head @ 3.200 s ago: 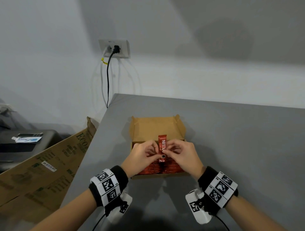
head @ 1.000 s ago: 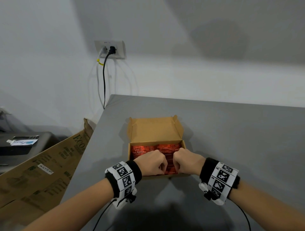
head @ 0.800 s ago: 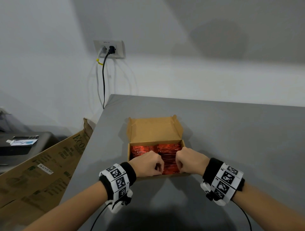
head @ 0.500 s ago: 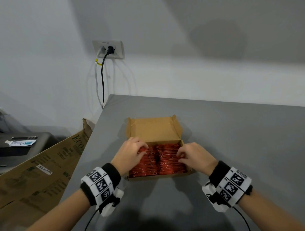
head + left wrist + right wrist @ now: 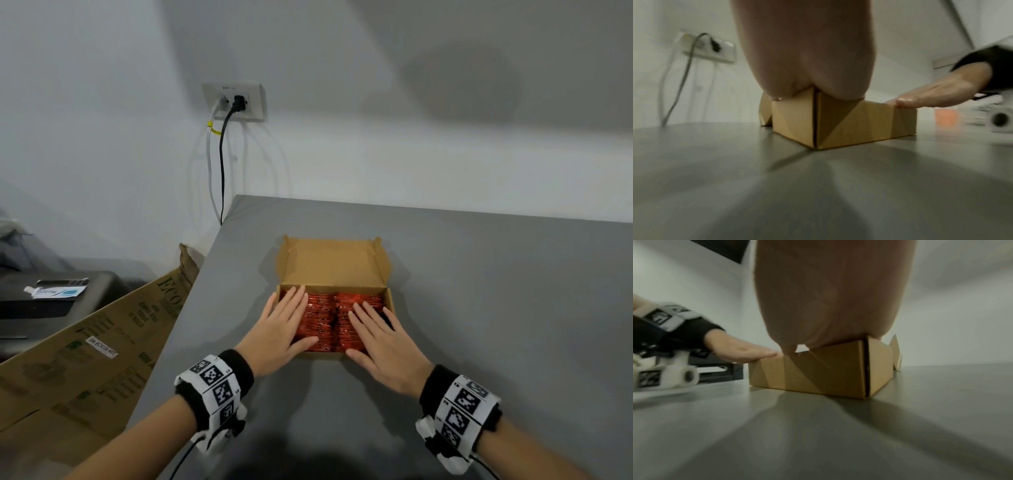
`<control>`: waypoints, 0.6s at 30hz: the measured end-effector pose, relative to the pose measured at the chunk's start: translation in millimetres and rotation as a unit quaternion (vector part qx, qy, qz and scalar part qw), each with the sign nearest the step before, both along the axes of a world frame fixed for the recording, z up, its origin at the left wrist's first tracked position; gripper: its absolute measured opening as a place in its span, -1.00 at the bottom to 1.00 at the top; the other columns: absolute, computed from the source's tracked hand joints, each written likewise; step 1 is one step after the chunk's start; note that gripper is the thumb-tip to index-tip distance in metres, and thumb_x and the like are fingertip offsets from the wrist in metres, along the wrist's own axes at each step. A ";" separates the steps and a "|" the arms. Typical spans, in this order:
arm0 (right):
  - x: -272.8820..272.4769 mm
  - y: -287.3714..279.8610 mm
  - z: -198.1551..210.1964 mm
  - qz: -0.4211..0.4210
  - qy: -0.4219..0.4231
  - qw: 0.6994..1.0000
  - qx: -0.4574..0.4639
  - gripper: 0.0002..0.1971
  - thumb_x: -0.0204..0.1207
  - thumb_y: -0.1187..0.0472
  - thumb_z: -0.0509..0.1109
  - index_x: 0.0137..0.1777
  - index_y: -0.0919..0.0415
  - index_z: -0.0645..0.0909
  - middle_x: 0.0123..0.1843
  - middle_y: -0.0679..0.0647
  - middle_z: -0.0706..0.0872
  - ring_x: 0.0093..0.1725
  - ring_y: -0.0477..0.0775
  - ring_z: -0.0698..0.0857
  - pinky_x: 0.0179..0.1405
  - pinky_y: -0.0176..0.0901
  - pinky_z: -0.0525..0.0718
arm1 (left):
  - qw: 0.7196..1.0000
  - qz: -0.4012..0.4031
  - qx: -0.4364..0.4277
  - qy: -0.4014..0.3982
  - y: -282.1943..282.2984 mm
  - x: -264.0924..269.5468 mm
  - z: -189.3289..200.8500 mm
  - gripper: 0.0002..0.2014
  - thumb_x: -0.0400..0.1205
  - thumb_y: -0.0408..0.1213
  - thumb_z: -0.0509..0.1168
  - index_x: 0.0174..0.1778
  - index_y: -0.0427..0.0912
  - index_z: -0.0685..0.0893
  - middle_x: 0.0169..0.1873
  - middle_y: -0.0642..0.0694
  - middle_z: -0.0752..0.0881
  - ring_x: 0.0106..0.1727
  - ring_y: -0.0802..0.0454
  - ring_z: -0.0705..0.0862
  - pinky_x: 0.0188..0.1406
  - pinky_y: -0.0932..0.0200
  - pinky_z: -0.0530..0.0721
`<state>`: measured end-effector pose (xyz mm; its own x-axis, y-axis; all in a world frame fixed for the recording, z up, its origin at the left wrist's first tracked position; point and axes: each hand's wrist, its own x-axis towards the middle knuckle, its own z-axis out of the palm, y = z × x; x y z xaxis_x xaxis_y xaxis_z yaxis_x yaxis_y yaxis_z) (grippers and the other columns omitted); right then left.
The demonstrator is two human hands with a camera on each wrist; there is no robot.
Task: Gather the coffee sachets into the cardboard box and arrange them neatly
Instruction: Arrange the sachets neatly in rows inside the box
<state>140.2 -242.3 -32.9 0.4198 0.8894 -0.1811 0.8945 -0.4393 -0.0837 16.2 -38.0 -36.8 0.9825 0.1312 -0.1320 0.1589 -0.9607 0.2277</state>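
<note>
A small cardboard box (image 5: 391,302) sits on the grey table, its lid (image 5: 330,262) folded back away from me. Red coffee sachets (image 5: 327,320) fill it in tight rows. My left hand (image 5: 282,325) lies flat, fingers straight, on the left part of the sachets. My right hand (image 5: 376,334) lies flat on the right part. In the left wrist view my palm (image 5: 805,53) rests on the box (image 5: 849,125) corner and the other hand (image 5: 937,95) lies on its top. The right wrist view shows the box (image 5: 818,369) under my palm (image 5: 830,293), with the left hand (image 5: 742,352) flat beside it.
The grey table (image 5: 496,308) ends at a left edge beside the box. A large printed cardboard sheet (image 5: 85,342) leans against that edge. Behind it stands a dark unit (image 5: 51,294). A wall socket (image 5: 234,101) with cables (image 5: 222,164) is on the wall.
Both hands were fists close together at the box's near edge a second ago. They have opened, spread apart and now lie flat on the sachets. The box stays in place.
</note>
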 end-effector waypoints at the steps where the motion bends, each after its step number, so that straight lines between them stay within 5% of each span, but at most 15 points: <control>1: 2.5 -1.2 3.3 -0.021 0.019 0.999 0.021 -0.11 0.43 -0.40 -0.50 0.65 0.16 -0.16 0.65 0.07 -0.20 0.60 0.00 -0.31 0.61 0.10 -0.30 | 0.996 0.039 -0.081 -0.028 2.3 -0.3 3.1 -0.01 0.44 0.49 -0.33 0.61 -0.18 -0.27 0.58 -0.09 -0.34 0.63 0.03 -0.26 0.60 -0.01 -0.23; 3: 8.3 -5.6 10.7 -0.084 0.042 0.992 0.079 -0.05 0.36 -0.50 -0.41 0.65 0.08 -0.24 0.68 0.10 -0.25 0.65 0.07 -0.26 0.65 0.14 -0.15 | 0.948 0.142 -0.279 -0.062 9.6 -0.5 13.8 0.15 0.33 0.50 0.08 0.61 -0.11 -0.32 0.62 -0.05 -0.28 0.61 0.08 -0.09 0.59 0.04 0.03; 5: 13.2 -11.8 16.2 -0.165 0.111 0.974 0.107 -0.01 0.37 -0.52 -0.13 0.65 0.07 -0.26 0.68 0.16 -0.13 0.65 0.16 -0.01 0.61 0.10 0.12 | 0.886 0.174 -0.429 -0.019 22.7 0.7 22.8 0.34 0.14 0.48 0.36 0.63 -0.08 -0.25 0.61 -0.07 0.14 0.50 0.12 0.29 0.52 0.07 0.30; 7: 17.4 -11.0 18.0 -0.218 0.161 0.957 0.105 -0.04 0.48 -0.37 0.09 0.65 0.16 -0.27 0.60 0.25 0.11 0.56 0.21 0.26 0.48 0.00 0.36 | 0.895 0.155 -0.418 0.029 34.3 4.8 27.2 0.40 0.00 0.39 0.52 0.64 -0.06 -0.11 0.48 -0.01 0.42 0.36 0.14 0.48 0.47 0.04 0.42; 10: 26.4 1.8 12.4 -0.246 0.179 0.948 0.089 -0.15 0.62 -0.15 0.12 0.63 0.29 -0.27 0.47 0.28 0.32 0.39 0.23 0.47 0.33 -0.03 0.50 | 0.922 0.119 -0.361 0.078 35.1 15.9 32.9 0.34 0.15 -0.13 0.68 0.62 -0.13 -0.20 0.44 0.06 0.40 0.40 0.15 0.41 0.44 0.17 0.38; 12: 33.5 11.3 9.5 -0.260 0.185 0.944 0.086 -0.20 0.66 -0.07 0.13 0.63 0.31 -0.27 0.47 0.28 0.34 0.39 0.27 0.47 0.33 0.04 0.49 | 0.929 0.102 -0.344 0.088 30.6 22.7 33.1 0.31 0.21 -0.30 0.66 0.60 -0.17 -0.26 0.32 0.12 0.38 0.37 0.15 0.41 0.31 0.29 0.43; 15: 47.0 19.4 10.8 -0.284 0.187 0.934 0.109 -0.26 0.68 0.06 0.15 0.63 0.34 -0.23 0.50 0.31 0.36 0.45 0.30 0.42 0.37 0.08 0.41 | 0.933 0.131 -0.331 0.057 31.8 31.0 27.8 0.28 0.26 -0.29 0.63 0.61 -0.21 -0.27 0.28 0.13 0.38 0.30 0.17 0.42 0.22 0.34 0.42; 18: 62.5 24.7 11.4 -0.306 0.184 0.922 0.151 -0.47 0.67 0.18 0.15 0.55 0.39 0.11 0.35 0.34 0.52 0.36 0.35 0.50 0.25 0.08 0.46 | 0.921 0.172 -0.350 -0.009 40.5 37.6 17.0 0.07 0.22 -0.23 0.65 0.59 -0.22 0.17 0.35 -0.06 0.56 0.34 0.06 0.54 0.41 0.13 0.46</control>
<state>202.7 -217.6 -21.5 0.8194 0.5391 -0.1946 0.3734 -0.7597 -0.5325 53.9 2.5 -19.8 0.9017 0.3233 -0.2872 0.4166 -0.4714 0.7774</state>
